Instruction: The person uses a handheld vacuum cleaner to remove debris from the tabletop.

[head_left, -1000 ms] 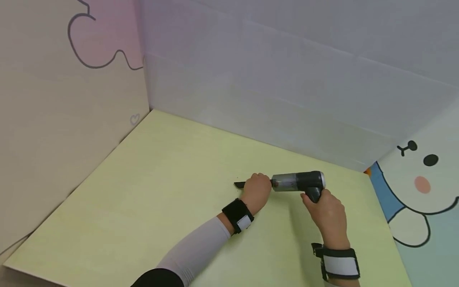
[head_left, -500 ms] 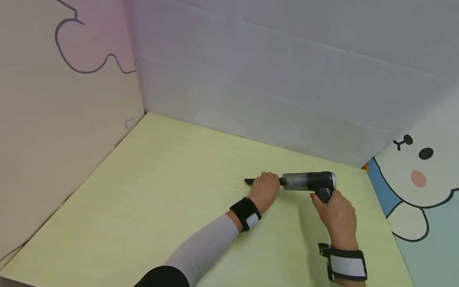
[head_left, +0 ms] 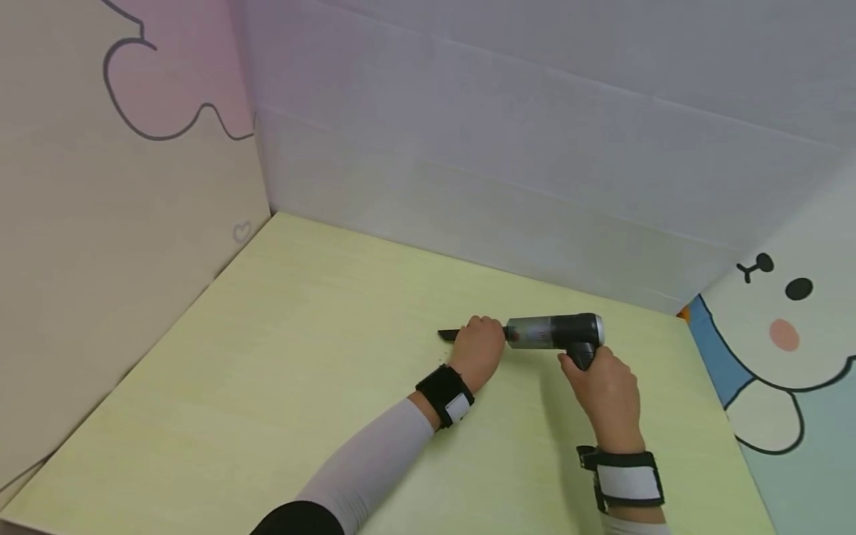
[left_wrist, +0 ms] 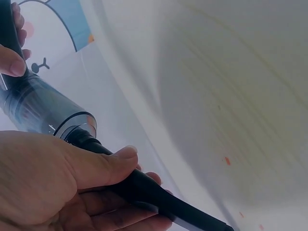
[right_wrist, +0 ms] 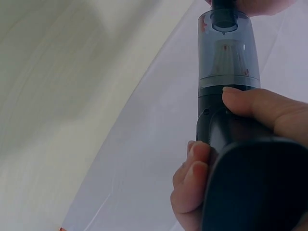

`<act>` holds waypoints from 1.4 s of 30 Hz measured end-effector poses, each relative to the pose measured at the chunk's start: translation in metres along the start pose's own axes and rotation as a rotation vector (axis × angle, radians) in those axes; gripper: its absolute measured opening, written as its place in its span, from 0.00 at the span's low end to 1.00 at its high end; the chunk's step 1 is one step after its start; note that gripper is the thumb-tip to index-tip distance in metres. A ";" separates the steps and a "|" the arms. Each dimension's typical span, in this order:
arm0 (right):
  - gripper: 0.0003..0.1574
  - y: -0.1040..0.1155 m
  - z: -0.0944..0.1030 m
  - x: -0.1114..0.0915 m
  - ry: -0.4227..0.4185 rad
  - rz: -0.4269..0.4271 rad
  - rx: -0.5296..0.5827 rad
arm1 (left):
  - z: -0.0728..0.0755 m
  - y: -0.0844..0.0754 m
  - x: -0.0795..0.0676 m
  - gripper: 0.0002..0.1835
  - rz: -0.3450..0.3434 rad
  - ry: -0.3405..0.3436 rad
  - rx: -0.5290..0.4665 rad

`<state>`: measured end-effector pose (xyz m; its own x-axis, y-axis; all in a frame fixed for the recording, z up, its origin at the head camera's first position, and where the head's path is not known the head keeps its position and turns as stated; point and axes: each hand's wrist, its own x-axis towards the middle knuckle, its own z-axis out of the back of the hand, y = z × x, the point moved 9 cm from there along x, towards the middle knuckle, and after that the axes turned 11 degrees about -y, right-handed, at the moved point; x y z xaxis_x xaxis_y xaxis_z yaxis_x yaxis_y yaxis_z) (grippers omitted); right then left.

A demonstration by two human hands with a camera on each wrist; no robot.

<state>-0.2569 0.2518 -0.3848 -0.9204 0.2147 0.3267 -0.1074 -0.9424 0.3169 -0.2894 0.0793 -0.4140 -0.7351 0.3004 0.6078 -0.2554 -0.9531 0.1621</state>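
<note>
A handheld vacuum cleaner with a black body and a clear dust cup lies almost level over the yellow tabletop. My left hand grips its black crevice nozzle, thumb on one side and fingers beneath. The nozzle tip points left, low over the surface; whether it touches I cannot tell. My right hand holds the handle, with the thumb resting on the body in the right wrist view. Near the nozzle lie small red bits. Some reddish specks show inside the dust cup.
The yellow tabletop meets a pale back wall. A beige panel stands along its left side. On the right rises a panel with a cartoon face.
Both hands first shifted the vacuum cleaner to the right, then back to the left. Both grips stayed the same. The head view also shifted slightly.
</note>
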 end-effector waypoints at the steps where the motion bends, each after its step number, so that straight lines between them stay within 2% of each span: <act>1: 0.31 0.001 0.000 0.000 0.000 0.005 0.001 | 0.001 0.001 0.000 0.08 0.005 0.006 -0.009; 5: 0.33 0.002 0.001 -0.001 0.004 0.018 0.001 | 0.008 0.002 -0.001 0.08 -0.002 0.013 -0.004; 10: 0.35 -0.002 0.004 -0.003 0.018 0.012 -0.013 | 0.020 -0.001 -0.004 0.09 -0.025 -0.044 0.024; 13: 0.35 -0.005 0.006 -0.005 0.019 0.007 -0.018 | 0.022 -0.004 -0.005 0.09 -0.035 -0.062 0.015; 24: 0.35 -0.015 0.009 -0.012 0.060 -0.018 -0.032 | 0.017 -0.016 -0.011 0.08 -0.065 0.002 0.002; 34: 0.35 -0.014 0.010 -0.019 0.086 -0.006 -0.026 | 0.028 -0.016 -0.021 0.09 -0.066 -0.006 0.070; 38: 0.37 -0.011 0.009 -0.022 0.110 0.005 -0.018 | 0.032 -0.014 -0.027 0.09 -0.048 -0.010 0.093; 42: 0.35 -0.007 0.010 -0.025 0.123 0.030 -0.014 | 0.031 -0.013 -0.032 0.08 -0.022 0.021 0.073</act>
<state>-0.2296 0.2556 -0.3858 -0.9622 0.1545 0.2241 -0.0839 -0.9515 0.2959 -0.2434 0.0812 -0.4112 -0.7430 0.3215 0.5870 -0.2259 -0.9461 0.2322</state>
